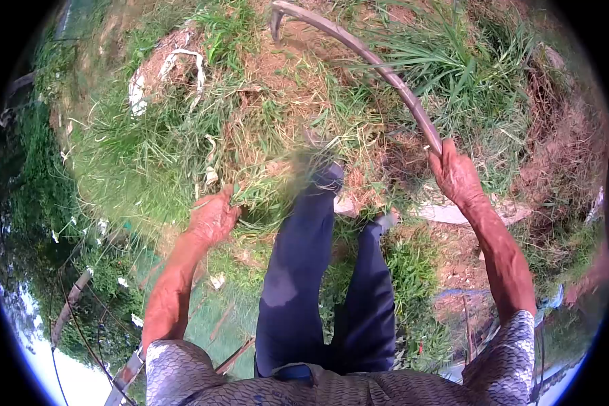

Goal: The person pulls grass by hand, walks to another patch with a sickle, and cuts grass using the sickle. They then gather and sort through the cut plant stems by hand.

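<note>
My right hand (457,177) is closed around the lower end of a long curved stick (392,78). The stick arcs up and to the left, and its far end bends down into a short hook over bare soil. Low at the left, my left hand (213,218) is closed, with its fingers curled on green grass (264,193). That bunch reaches toward my leg and is partly smeared by motion. Exactly how much grass the fingers hold is hidden.
My legs in dark trousers (298,264) stand between the hands, one foot forward among cut grass. A whitish strip of cloth or plastic (199,68) lies at upper left. Tall grass (463,71) grows at upper right. A pale flat piece (446,214) lies below my right hand.
</note>
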Tool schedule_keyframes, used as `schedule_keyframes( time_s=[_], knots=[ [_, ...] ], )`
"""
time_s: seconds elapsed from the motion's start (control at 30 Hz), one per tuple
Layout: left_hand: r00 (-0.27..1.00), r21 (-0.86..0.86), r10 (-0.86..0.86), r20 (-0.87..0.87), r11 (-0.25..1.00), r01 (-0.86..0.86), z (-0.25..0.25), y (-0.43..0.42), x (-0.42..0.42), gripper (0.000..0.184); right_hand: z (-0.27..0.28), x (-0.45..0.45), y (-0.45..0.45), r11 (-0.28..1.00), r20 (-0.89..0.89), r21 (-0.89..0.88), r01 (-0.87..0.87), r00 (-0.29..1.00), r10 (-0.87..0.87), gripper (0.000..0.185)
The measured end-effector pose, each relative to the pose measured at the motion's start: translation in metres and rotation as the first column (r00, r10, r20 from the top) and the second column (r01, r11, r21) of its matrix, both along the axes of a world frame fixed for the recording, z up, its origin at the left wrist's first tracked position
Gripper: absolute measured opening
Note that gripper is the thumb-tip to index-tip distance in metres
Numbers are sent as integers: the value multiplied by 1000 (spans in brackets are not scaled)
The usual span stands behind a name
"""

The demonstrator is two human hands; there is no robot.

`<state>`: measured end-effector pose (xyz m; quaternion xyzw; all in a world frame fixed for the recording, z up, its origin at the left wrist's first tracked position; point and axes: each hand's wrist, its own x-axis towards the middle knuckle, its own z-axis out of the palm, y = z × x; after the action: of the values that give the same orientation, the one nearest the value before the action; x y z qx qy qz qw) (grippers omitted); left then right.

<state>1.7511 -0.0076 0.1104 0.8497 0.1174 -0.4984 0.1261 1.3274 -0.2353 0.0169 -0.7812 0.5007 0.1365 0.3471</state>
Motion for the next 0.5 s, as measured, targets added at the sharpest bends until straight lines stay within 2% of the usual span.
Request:
schedule_keyframes(
  time_s=[0.03, 0.1, 0.13, 0.17, 0.2, 0.27, 0.33, 0.37, 0.4, 0.47, 0.5],
  knots=[
    [970, -169, -228, 84, 956, 240, 8, 20, 13, 22, 0, -19, -3, 998, -14, -60, -33, 999, 32, 32],
    [889, -330, -412, 199, 826, 457, 24, 28, 22, 22, 13, -72, -20, 983, -96, -148, -105, 991, 92, 28],
    [710, -190, -667, 226, 684, 704, 42, 20, 21, 26, 28, -108, -31, 976, -163, -166, -139, 980, 112, 26],
    [467, -51, -857, 215, 468, 882, 57, 13, 19, 32, 44, -161, -39, 960, -256, -187, -209, 954, 158, 26],
    [476, -73, -850, 227, 472, 878, 63, 5, 22, 32, 64, -207, -43, 938, -347, -207, -278, 917, 196, 26],
    [838, -332, -525, 149, 772, 542, 67, -25, 27, 40, 135, -251, -42, 958, -410, -191, -216, 904, 122, 25],
    [776, -375, -559, 293, 679, 631, 116, -97, 2, 37, 180, -260, -27, 893, -409, -334, -302, 900, 151, 26],
    [727, -209, -609, 317, 703, 680, 154, -142, -16, 32, 193, -263, -20, 925, -486, -260, -279, 865, 124, 26],
    [697, -309, -576, 428, 632, 711, 167, -161, -11, 35, 197, -268, -13, 930, -490, -247, -271, 863, 121, 27],
    [738, -521, -461, 493, 524, 674, 203, -205, 8, 44, 200, -264, 0, 933, -461, -277, -230, 884, 81, 27],
    [747, -571, -400, 531, 483, 664, 225, -231, 5, 49, 200, -261, 4, 937, -463, -283, -203, 885, 52, 28]
  ],
)
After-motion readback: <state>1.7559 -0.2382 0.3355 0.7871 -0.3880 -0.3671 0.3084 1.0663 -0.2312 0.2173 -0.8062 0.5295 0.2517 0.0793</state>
